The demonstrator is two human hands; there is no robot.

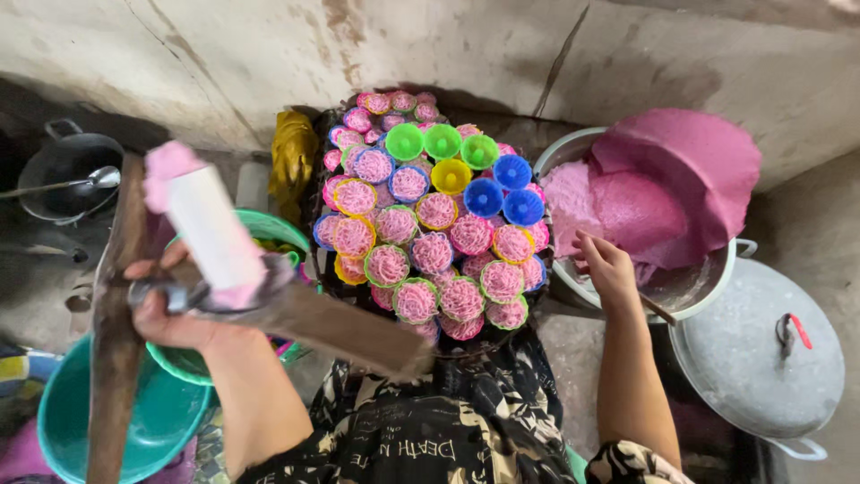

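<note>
Brimming pink dough (618, 211) in metal basin (708, 278), right hand (609, 269) inside.

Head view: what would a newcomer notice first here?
The basket at centre, crowded with small coloured cups of pink noodle nests. At right, the right hand reaches into a bowl of pink dough. At left, the left hand holds a wooden press.

- Soft, even daylight lit the centre of the frame; colours were vivid there.
- The far left and lower right corners sat in dim shadow.
- The white press (208, 226) at left was blurred, close to the lens.
- Wide-angle bending showed at the edges.
</note>
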